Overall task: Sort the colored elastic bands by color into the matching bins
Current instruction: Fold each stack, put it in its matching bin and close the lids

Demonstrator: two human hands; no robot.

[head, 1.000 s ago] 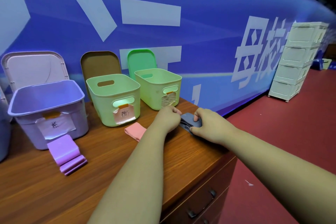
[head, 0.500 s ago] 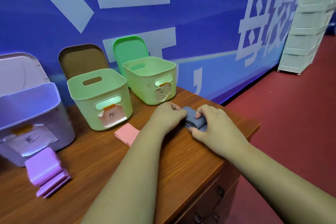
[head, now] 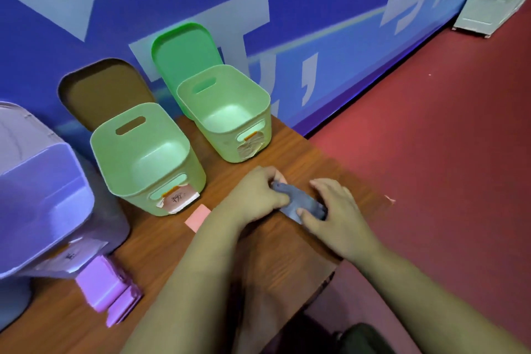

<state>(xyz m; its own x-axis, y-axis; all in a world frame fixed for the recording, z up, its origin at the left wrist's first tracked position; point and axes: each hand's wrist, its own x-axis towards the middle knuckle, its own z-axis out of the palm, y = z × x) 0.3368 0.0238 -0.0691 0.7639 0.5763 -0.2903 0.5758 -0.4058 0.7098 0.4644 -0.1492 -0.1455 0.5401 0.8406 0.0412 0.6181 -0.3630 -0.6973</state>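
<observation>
Both hands pinch a dark grey folded elastic band point(head: 298, 203) on the brown wooden table point(head: 172, 253).

The grey band lies flat near the table's right edge, in front of the right-hand pale green plastic bin point(head: 258, 112), and spans the gap between the two hands. The left hand point(head: 254, 195) has its fingers curled, pinching the band's far left end. The right hand point(head: 337, 217) has its fingers bent over the band's right end, with the thumb point(head: 305, 214) pressed against the band's near edge. A pink folded band point(head: 198, 217) lies just left of the left forearm, in front of the nearer pale green plastic bin point(head: 115, 169). A stack of purple folded bands point(head: 106, 293) lies touching the front of the lilac plastic bin point(head: 43, 210).
</observation>
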